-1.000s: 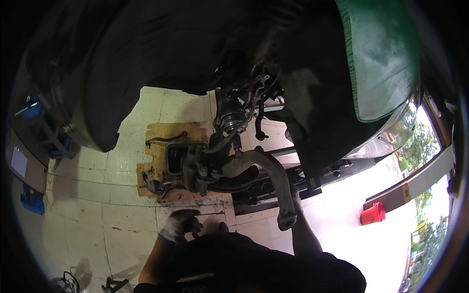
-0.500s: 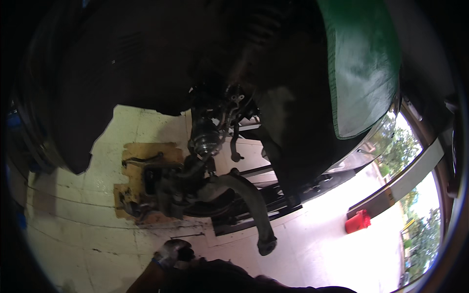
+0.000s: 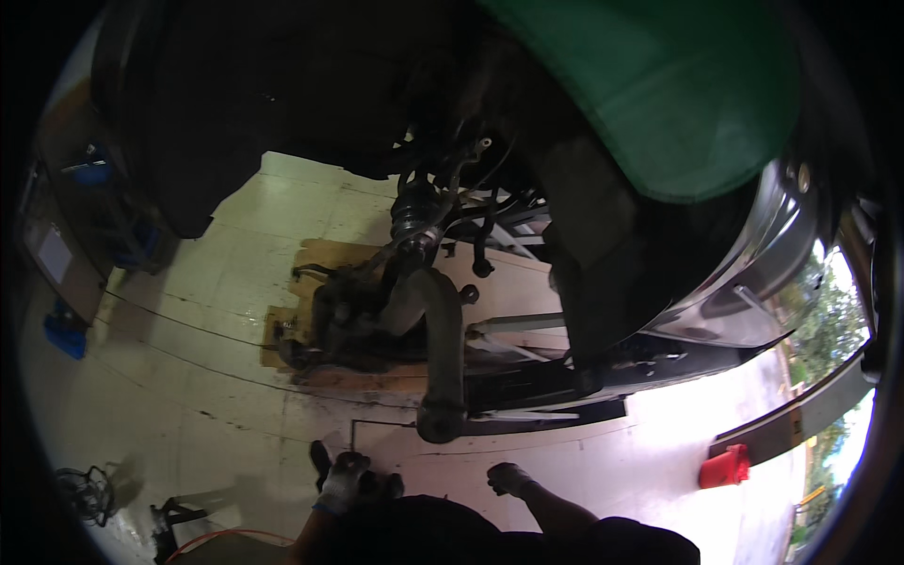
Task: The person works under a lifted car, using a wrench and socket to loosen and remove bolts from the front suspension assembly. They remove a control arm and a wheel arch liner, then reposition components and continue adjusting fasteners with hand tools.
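My left hand, in a pale glove, is low in the picture near my body. Its fingers are curled beside dark shapes, and what they hold I cannot make out. A thin angled rod shows just beyond it; whether it touches the hand is unclear. My right hand, also gloved, is closed in a loose fist with nothing visible in it. Ahead of both hands, a curved metal suspension arm reaches toward me below a ribbed axle joint in the vehicle's dark wheel well.
A green cover drapes the vehicle's body at upper right. Brown boards lie on the pale floor under the metal parts. A dark lift beam runs to the right. Farther right is a red bucket. A fan stands lower left.
My right hand has come into sight at the lower middle. The view has shifted, bringing the fan and a blue-trimmed cart into sight on the left. My left hand remains low, near my body.
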Tool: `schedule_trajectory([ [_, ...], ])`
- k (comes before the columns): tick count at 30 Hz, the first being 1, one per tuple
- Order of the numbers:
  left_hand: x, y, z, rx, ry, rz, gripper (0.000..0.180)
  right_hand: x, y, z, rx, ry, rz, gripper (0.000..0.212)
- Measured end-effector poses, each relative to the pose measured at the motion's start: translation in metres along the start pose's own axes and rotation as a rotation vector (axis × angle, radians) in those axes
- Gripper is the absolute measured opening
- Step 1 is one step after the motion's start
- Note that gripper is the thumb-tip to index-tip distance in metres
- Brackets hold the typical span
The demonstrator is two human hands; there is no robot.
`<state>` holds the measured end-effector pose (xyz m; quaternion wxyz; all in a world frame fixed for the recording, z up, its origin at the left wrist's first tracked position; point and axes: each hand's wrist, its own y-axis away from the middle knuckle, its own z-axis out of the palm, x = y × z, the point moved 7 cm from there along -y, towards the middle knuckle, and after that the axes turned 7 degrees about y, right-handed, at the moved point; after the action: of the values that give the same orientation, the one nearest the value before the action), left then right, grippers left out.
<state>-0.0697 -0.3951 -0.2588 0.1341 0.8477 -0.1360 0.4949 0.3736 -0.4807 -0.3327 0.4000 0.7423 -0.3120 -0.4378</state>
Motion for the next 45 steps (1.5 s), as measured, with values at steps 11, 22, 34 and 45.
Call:
schedule_trajectory([
  [11, 0.004, 0.103, -0.056, 0.051, -0.447, -0.255, 0.038, 0.092, -0.095, 0.080, -0.152, 0.035, -0.011, 0.027],
  [22, -0.040, 0.100, -0.069, -0.036, 0.329, -0.793, 0.044, 0.108, -0.071, 0.172, -0.210, -0.387, 0.018, 0.016],
  [34, -0.236, 0.256, -0.121, -0.274, 0.153, -1.091, 0.050, 0.143, -0.035, 0.181, 0.087, 1.347, -0.687, 0.016],
  [45, -0.111, 0.129, -0.050, -0.054, 0.292, -0.985, 0.051, 0.133, -0.024, 0.149, -0.056, -0.551, 0.083, 0.010],
])
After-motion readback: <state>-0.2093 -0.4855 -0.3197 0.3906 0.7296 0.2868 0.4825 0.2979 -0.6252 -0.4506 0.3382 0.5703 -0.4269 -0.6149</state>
